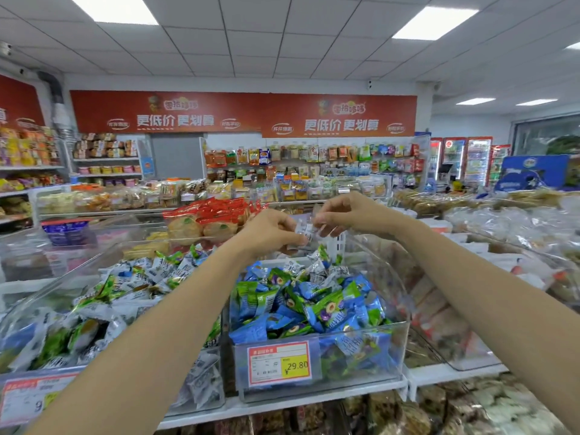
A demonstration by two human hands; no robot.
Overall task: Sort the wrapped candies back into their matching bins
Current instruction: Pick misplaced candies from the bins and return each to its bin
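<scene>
Hands meet above blue-candy bin [405, 340], left hand [270, 232] curled round white-wrapped candies [303, 233], right hand [343, 215] pinching the same clump; matching white-wrapper bin [201, 387] lies down-left, nearer the left hand.

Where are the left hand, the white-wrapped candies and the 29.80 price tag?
left hand [266, 230], head view, back of the hand.
white-wrapped candies [303, 235], head view, wrapper beside the fingers.
29.80 price tag [279, 364], head view, tag's middle.

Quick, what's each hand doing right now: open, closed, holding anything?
Left hand: closed, gripping a small bunch of white-wrapped candies.
Right hand: closed, pinching the top of that same bunch.
</scene>
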